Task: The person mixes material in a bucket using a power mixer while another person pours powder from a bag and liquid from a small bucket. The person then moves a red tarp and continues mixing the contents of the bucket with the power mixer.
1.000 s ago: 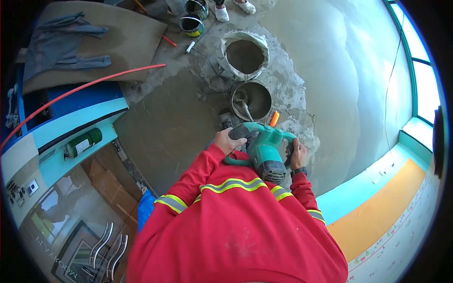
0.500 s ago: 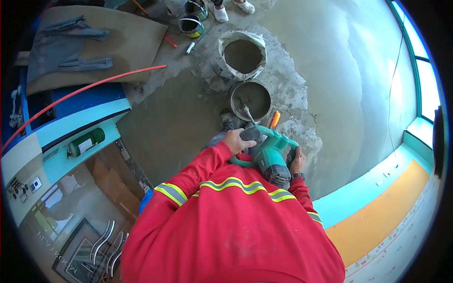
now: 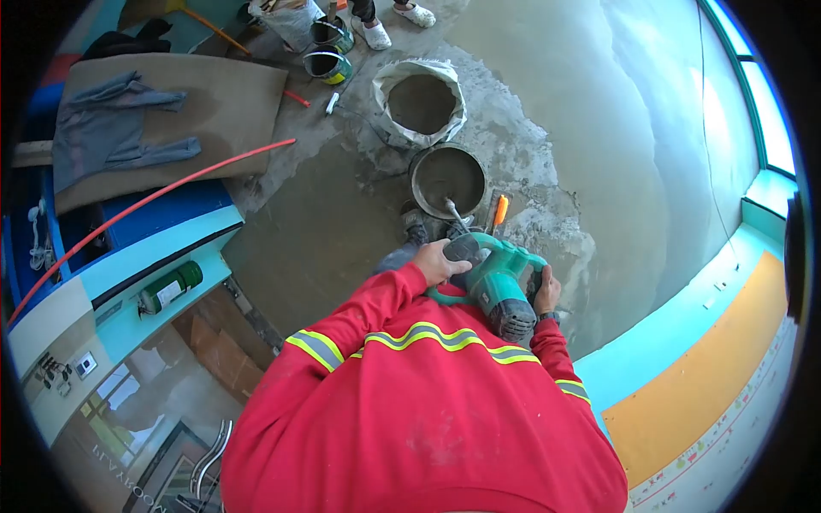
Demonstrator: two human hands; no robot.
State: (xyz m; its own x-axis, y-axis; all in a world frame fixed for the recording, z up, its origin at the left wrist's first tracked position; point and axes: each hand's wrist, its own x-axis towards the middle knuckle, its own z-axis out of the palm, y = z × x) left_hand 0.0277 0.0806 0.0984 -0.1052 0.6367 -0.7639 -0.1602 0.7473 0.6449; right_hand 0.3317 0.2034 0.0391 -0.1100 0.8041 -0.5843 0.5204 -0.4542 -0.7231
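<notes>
A green handheld power mixer [image 3: 498,280] is held against the front of my red jacket. My left hand [image 3: 438,263] is closed around its left handle, and my right hand [image 3: 547,291] grips the right one. From the mixer, the metal mixing shaft [image 3: 457,214] reaches down into a round dark bucket [image 3: 414,190]. Grey wet mortar [image 3: 448,175] fills part of that bucket and hides the paddle end. Just beyond, touching or nearly touching the bucket, stands a white woven sack [image 3: 381,92] with its top rolled open and grey material inside.
An orange-handled tool [image 3: 501,209] lies right of the bucket. Two small pails [image 3: 327,65] stand farther off, near another person's white shoes [image 3: 376,36]. Smooth wet-looking floor [image 3: 616,154] spreads to the right. On the left, a red hose [image 3: 171,181] crosses a board [image 3: 231,103] holding clothing.
The view has shifted slightly. Inside the bucket, the mixing shaft now sits lower and the mortar surface looks smoother. Both hands keep their hold on the mixer.
</notes>
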